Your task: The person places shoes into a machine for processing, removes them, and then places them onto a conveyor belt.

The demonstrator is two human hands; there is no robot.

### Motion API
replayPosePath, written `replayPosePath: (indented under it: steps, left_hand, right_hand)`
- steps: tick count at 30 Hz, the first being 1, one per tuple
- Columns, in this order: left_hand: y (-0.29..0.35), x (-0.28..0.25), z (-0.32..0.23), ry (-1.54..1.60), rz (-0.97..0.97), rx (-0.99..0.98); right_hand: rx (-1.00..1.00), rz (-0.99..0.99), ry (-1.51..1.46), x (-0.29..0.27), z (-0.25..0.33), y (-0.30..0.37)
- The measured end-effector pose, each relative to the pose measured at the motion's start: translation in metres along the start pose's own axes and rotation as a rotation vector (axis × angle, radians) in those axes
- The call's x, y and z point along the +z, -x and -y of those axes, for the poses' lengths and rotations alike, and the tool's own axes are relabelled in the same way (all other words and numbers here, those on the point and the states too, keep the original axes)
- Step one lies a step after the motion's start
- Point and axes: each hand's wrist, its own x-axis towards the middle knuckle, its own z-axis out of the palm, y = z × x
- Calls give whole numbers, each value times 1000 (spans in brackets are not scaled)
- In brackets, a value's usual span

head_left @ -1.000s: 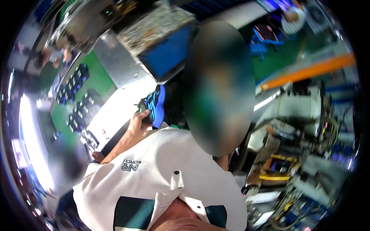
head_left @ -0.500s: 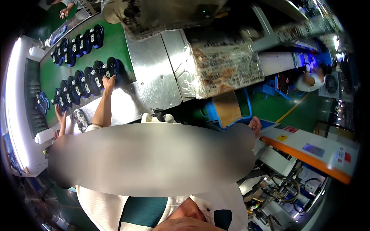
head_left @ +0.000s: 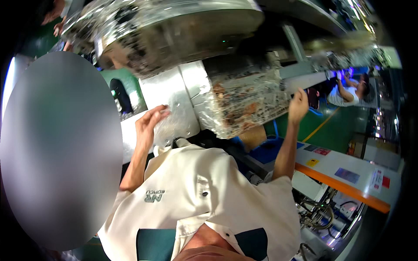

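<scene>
Left hand (head_left: 149, 122) slack, loosely bent; right hand (head_left: 298, 106) well apart, fingers (head_left: 299, 95) curled

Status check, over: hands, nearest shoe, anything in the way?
Left hand empty, over metal plate. Right hand half-curled near film-wrapped box. Black shoe on green surface, untouched. Blur hides far left.

Dark lettering (head_left: 154, 196) on a cream shirt (head_left: 248, 191), yellow label (head_left: 312, 162), red label (head_left: 385, 182), purple label (head_left: 347, 175) on a white panel (head_left: 364, 168), print illegible

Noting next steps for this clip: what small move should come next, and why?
Perhaps move the left hand toward the dark shoe-like piece on the green surface: that hand looks empty and is nearer than the right hand.
</scene>
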Motion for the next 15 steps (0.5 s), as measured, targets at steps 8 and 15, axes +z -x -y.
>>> replayPosePath:
  steps: [8,15]
  left_hand:
    - [77,207,-191,478,883,562]
    - [73,278,-163,307,1630,204]
  right_hand:
    - [156,202,21,33,2,-20]
    - [195,191,-141,20,3,-18]
